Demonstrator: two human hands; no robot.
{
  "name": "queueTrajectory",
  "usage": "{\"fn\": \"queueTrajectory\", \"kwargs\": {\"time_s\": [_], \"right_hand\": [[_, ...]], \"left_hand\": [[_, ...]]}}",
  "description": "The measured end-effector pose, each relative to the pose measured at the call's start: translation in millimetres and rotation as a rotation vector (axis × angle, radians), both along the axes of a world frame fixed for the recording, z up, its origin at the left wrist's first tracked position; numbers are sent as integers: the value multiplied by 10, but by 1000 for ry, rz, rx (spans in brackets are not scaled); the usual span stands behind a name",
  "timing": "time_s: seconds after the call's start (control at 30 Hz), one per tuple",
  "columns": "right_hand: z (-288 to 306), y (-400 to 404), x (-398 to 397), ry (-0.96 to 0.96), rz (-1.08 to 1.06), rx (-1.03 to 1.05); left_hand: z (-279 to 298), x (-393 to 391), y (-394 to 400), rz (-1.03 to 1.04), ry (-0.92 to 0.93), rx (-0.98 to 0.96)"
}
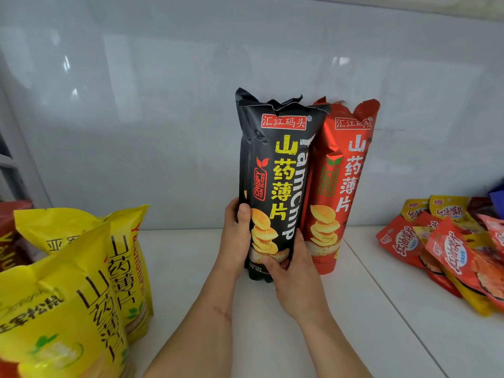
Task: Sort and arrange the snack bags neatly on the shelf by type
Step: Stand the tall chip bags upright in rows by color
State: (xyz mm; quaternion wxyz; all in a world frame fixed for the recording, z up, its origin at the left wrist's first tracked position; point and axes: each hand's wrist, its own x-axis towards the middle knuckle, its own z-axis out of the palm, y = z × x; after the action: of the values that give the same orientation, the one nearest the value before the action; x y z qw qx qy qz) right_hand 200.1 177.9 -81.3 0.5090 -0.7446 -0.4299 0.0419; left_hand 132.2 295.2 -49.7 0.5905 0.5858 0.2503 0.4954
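Note:
A tall black yam chip bag (pixel 275 170) stands upright on the white shelf (pixel 395 323), near the back wall. My left hand (pixel 236 238) grips its lower left edge, thumb on the front. My right hand (pixel 291 271) holds its lower right side and bottom. At least one more black bag stands directly behind it. Touching it on the right stand upright red yam chip bags (pixel 345 186) of the same brand. Several yellow yam chip bags (pixel 81 282) stand at the front left.
A loose pile of small red and yellow snack packets (pixel 450 249) lies at the right. A dark red bag (pixel 11 241) shows behind the yellow ones at the far left. A blue object (pixel 497 196) sits at the right edge.

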Motion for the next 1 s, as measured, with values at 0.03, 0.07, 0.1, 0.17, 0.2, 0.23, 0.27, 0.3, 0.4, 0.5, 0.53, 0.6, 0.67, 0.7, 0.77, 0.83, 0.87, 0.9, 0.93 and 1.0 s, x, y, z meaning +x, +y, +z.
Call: {"fn": "queueTrajectory", "kwargs": {"time_s": [0.03,0.07,0.1,0.17,0.2,0.23,0.27,0.3,0.4,0.5,0.53,0.6,0.67,0.7,0.77,0.83,0.87,0.9,0.93,1.0], "right_hand": [[3,6,3,0,-3,-4],[6,14,7,2,-7,-6],[7,23,11,5,-10,-6],[5,41,18,11,-17,-9],[3,51,21,11,-20,-11],[3,66,25,12,-23,-12],[6,81,27,14,-25,-14],[10,97,27,16,-29,-14],[19,139,28,28,-35,-9],[20,172,36,40,-32,0],[22,182,38,40,-30,4],[25,198,35,39,-30,13],[28,203,40,49,-31,18],[35,197,43,56,-30,18],[64,162,34,65,-29,6],[96,117,22,49,-53,3],[107,95,10,28,-72,0],[111,73,-6,1,-94,-9],[106,53,-21,-28,-116,-27],[96,4,-41,-77,-155,-88]], "left_hand": [[-27,5,5,-4,12,15],[-29,3,-7,-15,20,22],[-43,9,-1,-27,35,21],[-50,23,4,-43,43,10],[-43,28,4,-49,46,8],[-42,33,12,-51,45,10],[-45,40,25,-51,48,8],[-43,43,40,-55,50,6],[-40,63,76,-51,61,1],[-65,81,122,-46,58,-4],[-72,90,144,-49,60,-2],[-72,97,166,-51,62,8],[-54,89,152,-58,68,6],[-38,79,134,-58,72,-7],[-24,36,86,-33,79,-41],[3,-35,15,5,104,-37],[6,-72,-17,19,125,-31],[3,-111,-60,36,145,-24],[-7,-146,-102,62,173,-30],[-39,-228,-183,119,250,-4]]}}
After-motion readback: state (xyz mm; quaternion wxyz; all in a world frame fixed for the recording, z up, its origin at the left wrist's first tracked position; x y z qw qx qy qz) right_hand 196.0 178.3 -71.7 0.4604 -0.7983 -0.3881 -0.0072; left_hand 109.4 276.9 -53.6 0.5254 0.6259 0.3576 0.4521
